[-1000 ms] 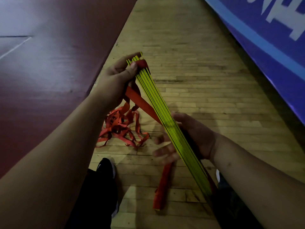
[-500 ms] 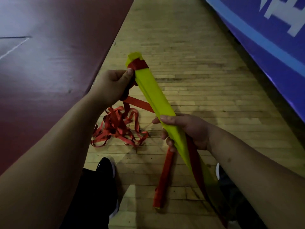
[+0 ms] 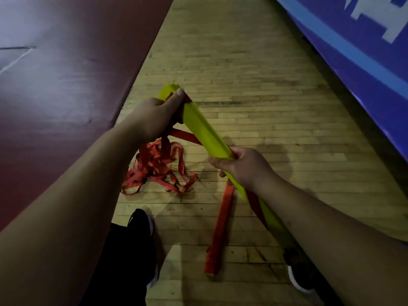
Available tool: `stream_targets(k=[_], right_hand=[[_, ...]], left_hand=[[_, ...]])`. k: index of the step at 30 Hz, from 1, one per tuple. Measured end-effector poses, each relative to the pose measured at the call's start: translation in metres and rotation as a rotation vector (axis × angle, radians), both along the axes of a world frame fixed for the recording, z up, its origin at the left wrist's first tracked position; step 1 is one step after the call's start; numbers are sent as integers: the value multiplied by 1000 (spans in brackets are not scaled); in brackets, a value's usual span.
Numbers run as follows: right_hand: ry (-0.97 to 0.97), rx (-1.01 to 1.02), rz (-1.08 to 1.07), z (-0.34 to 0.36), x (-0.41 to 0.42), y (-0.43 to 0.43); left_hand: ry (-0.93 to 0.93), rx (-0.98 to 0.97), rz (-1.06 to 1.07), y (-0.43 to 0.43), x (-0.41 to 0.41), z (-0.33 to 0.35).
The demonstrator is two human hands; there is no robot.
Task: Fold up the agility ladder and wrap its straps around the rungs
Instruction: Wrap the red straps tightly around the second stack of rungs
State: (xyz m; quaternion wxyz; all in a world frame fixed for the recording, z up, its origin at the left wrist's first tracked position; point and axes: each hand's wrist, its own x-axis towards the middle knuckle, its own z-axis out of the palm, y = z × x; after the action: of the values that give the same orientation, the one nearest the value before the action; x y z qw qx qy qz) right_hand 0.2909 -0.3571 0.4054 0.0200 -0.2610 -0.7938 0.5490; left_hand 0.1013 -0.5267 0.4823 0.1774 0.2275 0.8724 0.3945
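Observation:
The yellow rungs point(image 3: 203, 127) of the agility ladder are stacked into one flat bundle that slants from upper left to lower right. My left hand point(image 3: 154, 117) grips its far end, thumb on top of a red strap there. My right hand point(image 3: 241, 166) is closed around the bundle's middle. A red strap point(image 3: 184, 135) runs from the left hand across to the rungs. A loose tangle of red straps point(image 3: 157, 171) hangs down onto the wooden floor below my left hand. Another red strap piece point(image 3: 218, 230) trails down from my right hand to the floor.
Dark red matting point(image 3: 66, 74) borders the wooden floor point(image 3: 242, 74) on the left. A blue banner point(image 3: 353, 47) slopes along the right. My black shoes point(image 3: 141, 224) stand below the bundle, the right one point(image 3: 298, 274) under the rungs' near end.
The bundle has turned from edge-on to its flat face. My right hand went from open under the rungs to closed around them. My left hand shifted up toward the far end.

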Motion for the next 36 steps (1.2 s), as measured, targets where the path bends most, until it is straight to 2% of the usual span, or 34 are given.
stream_targets(k=[7,10,15,21,23,26,30,36], right_hand=[[-32,47,37,1,-2,-3],[-79,-1,79,5,-2,-1],[-142,-331,238,15,-1,8],[-50,-890,550,9,4,4],[-53,-995,634,8,6,1],[-54,-1014,613,9,6,1],[-61,-842,448,12,2,5],[-50,-711,309,5,1,5]], left_hand=[[17,50,52,7,4,-3],[-4,110,83,11,7,-2],[-128,282,24,5,5,5],[-184,513,-73,1,17,9],[-216,537,-135,2,24,11],[-220,519,-173,0,24,12],[-174,431,-166,-5,15,9],[-104,285,-170,-7,13,5]])
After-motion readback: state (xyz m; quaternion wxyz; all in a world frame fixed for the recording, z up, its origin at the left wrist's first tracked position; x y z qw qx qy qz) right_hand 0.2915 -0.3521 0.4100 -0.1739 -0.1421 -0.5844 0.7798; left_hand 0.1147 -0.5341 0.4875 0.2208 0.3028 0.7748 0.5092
